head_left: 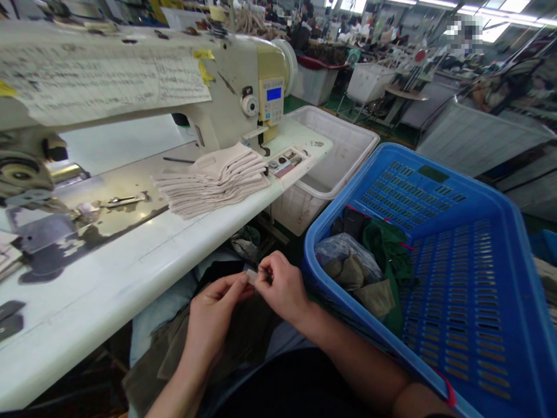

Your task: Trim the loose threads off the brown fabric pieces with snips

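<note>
My left hand [215, 307] is closed, thumb and forefinger pinching a small pale flat piece [252, 276], perhaps fabric or a label. Close against it, my right hand [285, 287] is also closed, its fingertips at the other end of that piece. Something small and dark shows within the curled right fingers, too little of it to name. Both hands are above my lap, just off the table's front edge. Beneath them lies olive-brown cloth [174, 342], partly hidden by my forearms.
A sewing machine [230, 81] stands on the white table [143, 261], with a stack of beige fabric pieces [213, 180] beside it. To my right is a blue basket [461, 203] holding green cloth and a plastic bag. A white bin [348, 145] stands behind the table end.
</note>
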Demonstrator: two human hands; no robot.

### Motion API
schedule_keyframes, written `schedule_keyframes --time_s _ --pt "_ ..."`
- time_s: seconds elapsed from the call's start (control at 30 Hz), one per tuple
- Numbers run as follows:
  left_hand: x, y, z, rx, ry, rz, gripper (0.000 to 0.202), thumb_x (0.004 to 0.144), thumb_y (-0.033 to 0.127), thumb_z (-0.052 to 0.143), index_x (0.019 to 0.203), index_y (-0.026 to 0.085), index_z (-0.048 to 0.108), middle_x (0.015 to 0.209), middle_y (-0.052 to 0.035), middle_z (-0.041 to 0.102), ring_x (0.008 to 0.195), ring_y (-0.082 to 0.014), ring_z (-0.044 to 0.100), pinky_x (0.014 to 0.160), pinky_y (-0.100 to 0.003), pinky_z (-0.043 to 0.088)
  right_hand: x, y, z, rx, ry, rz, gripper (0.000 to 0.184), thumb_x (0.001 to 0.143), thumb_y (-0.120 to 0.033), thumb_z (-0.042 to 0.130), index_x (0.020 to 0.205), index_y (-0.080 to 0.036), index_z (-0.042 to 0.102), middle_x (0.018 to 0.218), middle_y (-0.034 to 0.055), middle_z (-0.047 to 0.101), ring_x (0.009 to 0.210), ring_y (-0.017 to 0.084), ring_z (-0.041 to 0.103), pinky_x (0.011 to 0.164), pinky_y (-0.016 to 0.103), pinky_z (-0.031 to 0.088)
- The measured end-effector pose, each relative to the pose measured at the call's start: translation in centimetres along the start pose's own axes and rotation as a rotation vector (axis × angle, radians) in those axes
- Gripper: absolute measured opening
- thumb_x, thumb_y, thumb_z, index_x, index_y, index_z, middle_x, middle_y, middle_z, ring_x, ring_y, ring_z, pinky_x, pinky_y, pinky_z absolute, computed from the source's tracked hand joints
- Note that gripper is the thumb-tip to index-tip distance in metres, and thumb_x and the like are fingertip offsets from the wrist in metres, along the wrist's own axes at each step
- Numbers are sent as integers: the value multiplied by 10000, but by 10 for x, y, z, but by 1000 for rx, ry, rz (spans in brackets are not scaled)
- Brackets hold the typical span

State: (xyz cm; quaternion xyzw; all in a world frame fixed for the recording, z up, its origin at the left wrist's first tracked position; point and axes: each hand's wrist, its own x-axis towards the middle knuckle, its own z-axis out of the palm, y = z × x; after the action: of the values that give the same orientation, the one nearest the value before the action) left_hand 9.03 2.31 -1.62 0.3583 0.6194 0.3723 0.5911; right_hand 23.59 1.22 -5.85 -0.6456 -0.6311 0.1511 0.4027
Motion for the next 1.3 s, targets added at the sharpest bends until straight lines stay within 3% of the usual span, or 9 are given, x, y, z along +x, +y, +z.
schedule_keyframes --time_s 0.1,0.2,0.4,0.73,0.87,1.0,1.07,1.13,1.3 --pt "4 2 -2 -179 -14 -134 360 489 400 923 746 173 812 749 -48 799 690 -153 714 696 -209 585 4 5 -2 152 49 209 118 887 -195 547 773 -210 573 744 14 623 687 167 598 643 265 432" --pt "7 5 -3 -254 -6 -190 365 438 329 951 716 148 800 727 -59 792 675 -147 718 676 -192 593 6 3 -9 301 -49 234 318 977 -323 516 683 -210 563 666 -2 582 648 158 564 630 275 395" --pt "6 2 -4 -284 -46 -153 407 468 373 972 757 143 800 748 -43 784 698 -138 711 694 -192 591 5 -13 -13 504 -146 236 113 839 -262 696 754 -194 664 751 -21 625 669 129 527 648 248 402" --pt "-8 -7 -14 -353 -76 -55 321 612 396 914 774 180 741 761 -7 722 697 -126 658 682 -212 535 -3 -24 -6 734 -269 490 346 838 -498 646 690 -186 665 622 12 605 630 178 571 578 272 433" --pt "-13 11 -51 -35 161 378 227 781 427 753 822 204 767 751 -38 709 708 -194 657 664 -292 546 -14 -9 0 617 -275 565 435 771 -618 700 755 -185 751 692 61 677 613 213 602 498 284 400" --pt "-25 39 -125 569 605 920 216 906 287 604 977 256 806 907 -68 718 858 -214 665 817 -332 528 -16 1 4 573 -317 526 463 711 -643 725 776 -188 783 735 89 733 659 260 654 553 319 472" --pt "-31 49 -160 812 808 947 245 930 281 580 1034 271 802 975 -76 706 918 -230 650 864 -354 506 -16 -4 0 558 -292 489 442 743 -627 706 761 -190 773 765 99 750 733 279 685 654 336 519" --pt "-31 56 -185 997 892 871 287 954 316 549 1063 228 800 994 -100 688 941 -258 629 871 -379 494 -16 -13 -5 541 -243 449 416 792 -595 677 742 -188 752 792 105 755 789 281 695 736 344 530" --pt "-17 57 -204 1261 842 642 395 973 375 510 1078 118 791 970 -108 688 960 -286 608 921 -455 490 -9 -22 -12 495 -253 357 343 868 -492 624 751 -180 705 762 70 732 761 231 674 730 313 512"
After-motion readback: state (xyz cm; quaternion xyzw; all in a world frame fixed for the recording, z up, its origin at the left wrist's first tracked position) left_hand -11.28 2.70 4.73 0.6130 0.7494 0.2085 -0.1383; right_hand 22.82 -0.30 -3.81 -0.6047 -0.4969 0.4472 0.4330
